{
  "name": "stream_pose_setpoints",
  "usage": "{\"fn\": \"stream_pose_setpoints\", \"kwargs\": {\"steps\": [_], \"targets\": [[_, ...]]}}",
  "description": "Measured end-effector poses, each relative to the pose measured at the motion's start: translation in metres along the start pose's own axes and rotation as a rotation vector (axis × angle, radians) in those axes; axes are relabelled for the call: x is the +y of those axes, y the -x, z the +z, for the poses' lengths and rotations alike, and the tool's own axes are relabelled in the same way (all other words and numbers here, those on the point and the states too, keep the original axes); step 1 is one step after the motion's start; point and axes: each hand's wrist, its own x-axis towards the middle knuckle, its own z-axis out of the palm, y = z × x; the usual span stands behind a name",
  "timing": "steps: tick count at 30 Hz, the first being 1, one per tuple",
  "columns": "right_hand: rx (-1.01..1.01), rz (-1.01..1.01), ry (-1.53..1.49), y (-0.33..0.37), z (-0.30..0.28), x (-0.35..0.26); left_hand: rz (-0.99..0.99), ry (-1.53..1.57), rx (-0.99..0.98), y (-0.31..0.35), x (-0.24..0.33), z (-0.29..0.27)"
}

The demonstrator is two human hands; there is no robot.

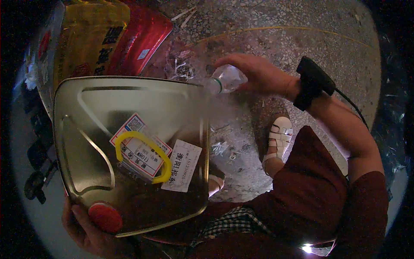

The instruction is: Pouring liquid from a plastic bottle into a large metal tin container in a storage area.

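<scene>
big tin can in the left hand, clear bottle in the right

i see my left hand (88, 231) low at the near left, fingers curled under the corner of a large metal oil can (129, 151), gripping it from below. a red round cap (105, 217) sits on the can's top face right above those fingers. further from that hand, mid-face, a yellow loop handle (142, 156) lies flat over a rectangular white label with red and blue edging (137, 146). just right of that, a second plain white paper label (182, 165), tilted, dark print on it.

my right hand (254, 74) is out ahead on the far right, fingers closed around the body of a small clear plastic bottle (226, 80), neck pointing left toward the can's far right corner, close to it; touching or not, cannot tell. black band device (312, 82) on that wrist with a cable trailing back.

beyond the left hand, behind the can, a second can, yellow and red (108, 36), lies against the can's far edge. speckled stone floor (302, 39) under the right hand, and a white sandal (278, 138) on a foot below it.
</scene>
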Motion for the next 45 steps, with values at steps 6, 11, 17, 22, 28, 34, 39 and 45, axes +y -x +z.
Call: {"fn": "stream_pose_setpoints", "kwargs": {"steps": [6, 11, 17, 22, 28, 34, 39, 45], "targets": [[0.014, -0.038, -0.004, 0.0, 0.002, 0.005, -0.012, -0.018, 0.003, 0.001, 0.005, 0.0], [0.012, -0.054, -0.014, 0.001, 0.001, 0.002, 0.006, 0.004, -0.016, -0.001, -0.001, -0.002], [-0.001, -0.023, -0.034, 0.007, 0.001, 0.002, -0.01, 0.017, -0.009, -0.001, -0.004, -0.003], [-0.016, -0.038, -0.059, 0.008, 0.003, 0.004, 0.02, -0.025, -0.003, 0.0, -0.001, -0.002], [-0.018, -0.007, -0.086, 0.008, 0.003, 0.005, 0.055, 0.045, -0.02, -0.002, -0.005, -0.005], [-0.02, 0.016, -0.056, 0.008, 0.005, 0.007, 0.116, 0.064, -0.06, -0.001, -0.007, -0.005], [-0.021, -0.012, -0.056, 0.005, 0.004, 0.007, 0.055, 0.049, -0.021, -0.001, -0.006, -0.004], [-0.009, -0.039, -0.061, 0.005, 0.004, 0.008, 0.088, 0.076, -0.035, -0.003, -0.004, -0.006]]}}
